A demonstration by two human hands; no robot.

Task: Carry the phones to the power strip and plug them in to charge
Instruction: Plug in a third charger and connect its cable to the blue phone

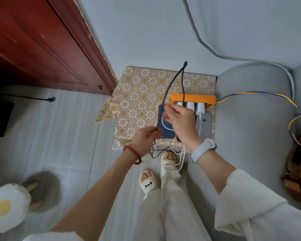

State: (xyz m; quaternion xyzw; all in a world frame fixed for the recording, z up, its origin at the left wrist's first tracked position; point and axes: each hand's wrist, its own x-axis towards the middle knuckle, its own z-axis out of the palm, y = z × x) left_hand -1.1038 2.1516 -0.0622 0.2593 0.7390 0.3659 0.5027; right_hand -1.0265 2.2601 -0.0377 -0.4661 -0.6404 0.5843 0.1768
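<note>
An orange power strip (193,98) lies on a small table with a gold floral cloth (142,94); three white chargers (200,106) are plugged into it. A dark blue phone (164,126) lies face down with a white cable looped over it. A grey phone (205,124) lies at the right with a white cable plugged in. My right hand (182,120) pinches a black cable (174,79) that loops upward above the strip. My left hand (144,138) grips the same black cable lower down, at the blue phone's near edge. A third dark phone is mostly hidden under my right hand.
A red wooden door (42,46) stands at the left. A grey sofa arm (254,119) borders the table on the right, with blue and yellow wires (268,94) across it. Loose cables (170,153) hang by my slippered feet. An egg-shaped cushion (7,206) lies on the floor.
</note>
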